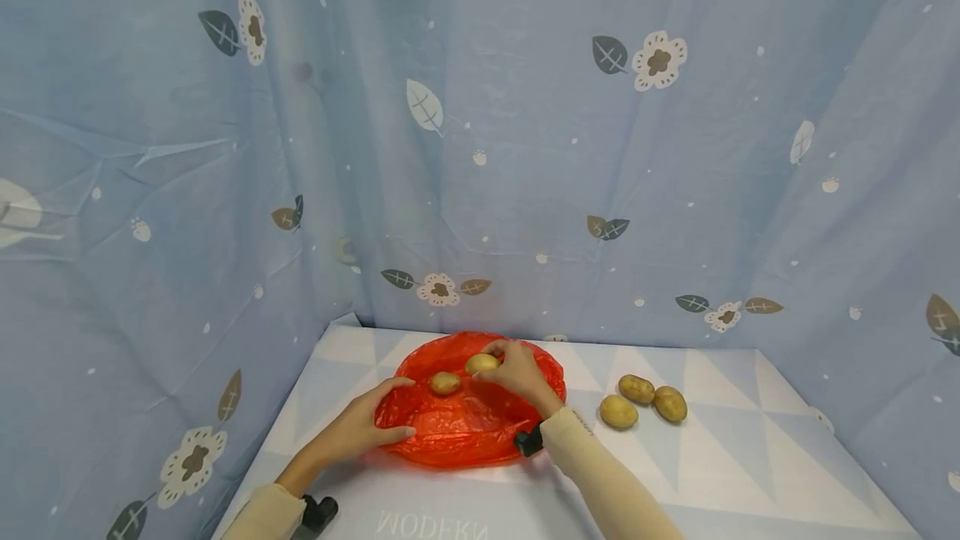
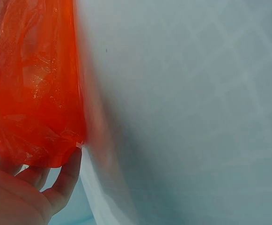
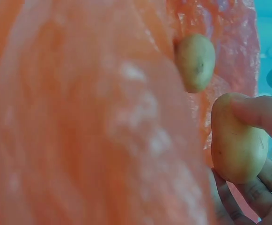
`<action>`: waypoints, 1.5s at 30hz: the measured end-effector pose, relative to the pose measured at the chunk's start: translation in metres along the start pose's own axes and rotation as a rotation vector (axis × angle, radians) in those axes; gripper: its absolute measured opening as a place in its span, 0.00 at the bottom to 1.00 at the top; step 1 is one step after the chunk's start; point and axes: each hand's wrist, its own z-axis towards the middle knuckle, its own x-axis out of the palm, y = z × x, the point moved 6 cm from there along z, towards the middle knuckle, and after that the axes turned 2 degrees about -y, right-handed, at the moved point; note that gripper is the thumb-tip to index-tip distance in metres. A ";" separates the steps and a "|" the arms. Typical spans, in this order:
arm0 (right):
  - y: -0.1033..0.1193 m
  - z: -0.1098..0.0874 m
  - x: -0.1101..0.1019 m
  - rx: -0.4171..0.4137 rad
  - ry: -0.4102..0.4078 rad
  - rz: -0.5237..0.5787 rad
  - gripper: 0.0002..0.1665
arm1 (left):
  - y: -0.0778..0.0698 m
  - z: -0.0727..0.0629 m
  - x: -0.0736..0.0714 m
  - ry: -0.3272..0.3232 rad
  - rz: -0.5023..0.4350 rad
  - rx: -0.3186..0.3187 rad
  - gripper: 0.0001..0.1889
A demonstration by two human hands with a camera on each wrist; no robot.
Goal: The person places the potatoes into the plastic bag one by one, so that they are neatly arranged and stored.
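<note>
A red plastic bag (image 1: 480, 423) lies with its mouth spread wide on the table. One potato (image 1: 445, 383) rests inside it. My right hand (image 1: 517, 373) pinches another potato (image 1: 482, 364) between thumb and fingers over the bag's mouth; the right wrist view shows this held potato (image 3: 238, 140) close up, with the other potato (image 3: 195, 63) beyond it. At the bag's left side, my left hand (image 1: 367, 423) holds the rim with thumb and fingers set apart. In the left wrist view its fingers (image 2: 66, 180) touch the bag's edge, and some are partly hidden by the red plastic.
Three potatoes (image 1: 637, 390) sit close together on the table to the right of the bag. A patterned cloth (image 1: 720, 473) covers the table. Blue curtains (image 1: 525, 148) with leaves and flowers hang behind it and at both sides.
</note>
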 end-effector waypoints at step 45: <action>0.020 -0.011 -0.010 0.015 0.059 0.068 0.23 | -0.004 -0.004 0.000 0.019 -0.003 -0.008 0.40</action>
